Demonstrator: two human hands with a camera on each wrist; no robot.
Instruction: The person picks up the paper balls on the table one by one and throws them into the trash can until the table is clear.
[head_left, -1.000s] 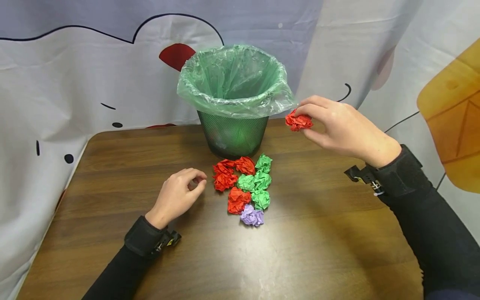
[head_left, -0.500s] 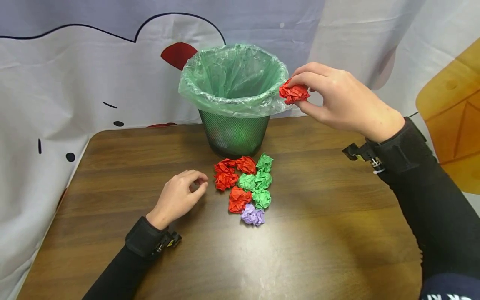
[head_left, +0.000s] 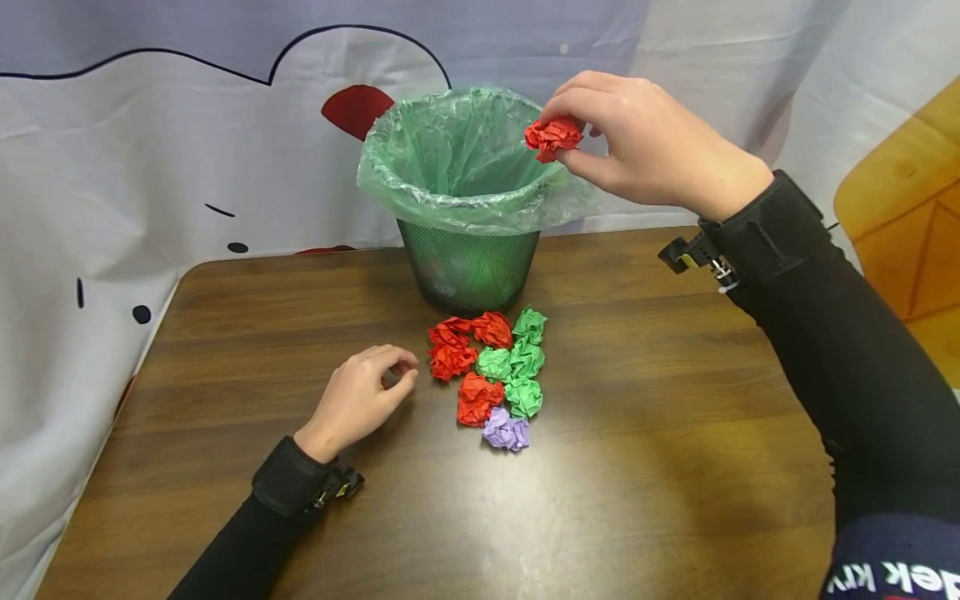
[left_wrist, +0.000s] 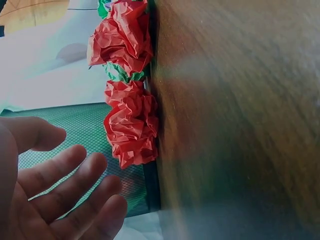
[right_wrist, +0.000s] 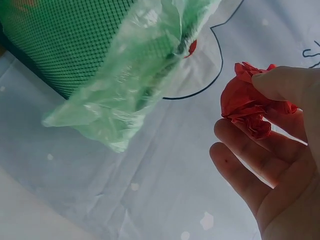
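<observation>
Between thumb and fingers, my right hand (head_left: 645, 137) pinches a crumpled red paper ball (head_left: 553, 138) near the right rim of the mesh wastebasket (head_left: 472, 262). A green plastic bag (head_left: 390, 187) lines the basket and folds over its rim. The right wrist view shows the held red ball (right_wrist: 250, 102) beside the bag's loose edge (right_wrist: 110, 120). Low over the table, my left hand (head_left: 360, 396) holds nothing, its fingers loosely curled, just left of the red paper balls (head_left: 452, 361). Those red balls (left_wrist: 131, 122) stand beyond the fingers in the left wrist view.
Several green paper balls (head_left: 523, 398) and one purple paper ball (head_left: 506, 430) lie clustered with the red ones in front of the basket. The brown wooden table (head_left: 637, 467) ends at a printed curtain (head_left: 225, 167) behind.
My right hand has risen and moved left with the red paper ball, from beside the basket to its right rim. The left hand has hardly moved.
</observation>
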